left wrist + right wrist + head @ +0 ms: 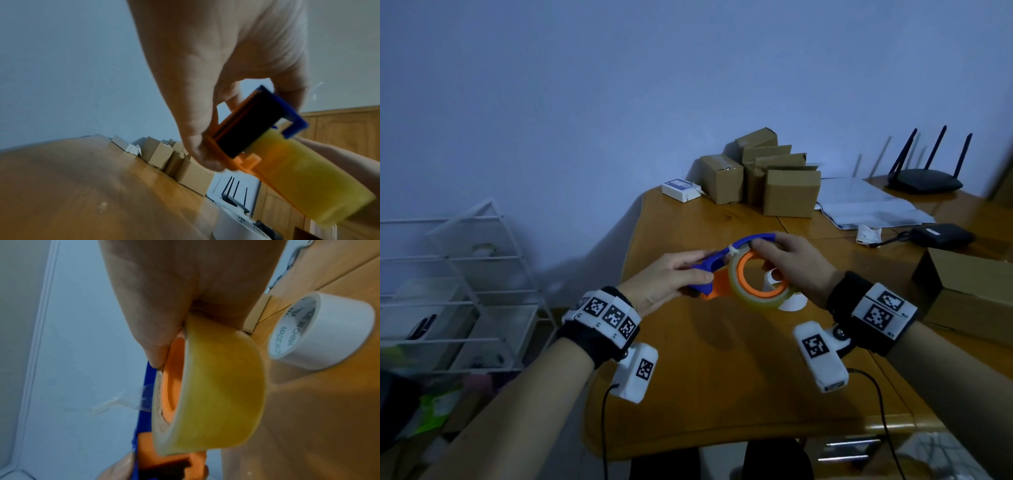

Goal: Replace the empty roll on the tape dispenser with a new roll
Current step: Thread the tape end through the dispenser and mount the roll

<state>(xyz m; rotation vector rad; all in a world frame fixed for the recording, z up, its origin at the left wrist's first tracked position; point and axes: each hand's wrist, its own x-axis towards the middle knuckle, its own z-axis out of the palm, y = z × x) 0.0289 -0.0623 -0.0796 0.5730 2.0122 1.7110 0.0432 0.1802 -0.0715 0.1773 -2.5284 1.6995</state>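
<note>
Tape dispenser point(709, 270) held in mid-air over the wooden table point(722, 394), at centre of the head frame — long axis running left to right, handle end at left, blue curved arm arching up toward the upper right. Hard plastic throughout: blue top piece, orange body and orange hub. New roll point(760, 291) seated around that hub, a glossy yellowish translucent ring, open face turned toward the camera. A wisp of clear tape seen trailing off the blue part at middle left of the right wrist frame.

Left hand point(664, 284) wrapped round the handle end, thumb and fingers curled on the blue and orange plastic. Right hand point(794, 263) clamped on the roll, thumb against the hub's rim, fingers over the far upper edge beside the blue arm's tip.

Just below and right of the roll, lay the empty roll point(322, 332) on the table on its flat side — a white cardboard core with printed lettering inside, nothing in it.

Further out, toward the upper right of the head frame: a cluster of brown cardboard boxes point(763, 174), some with flaps up, contents not visible; a small white box point(681, 190); loose papers point(866, 205); a black router point(924, 174) with antennas upright. White wire rack point(465, 284) at left.
</note>
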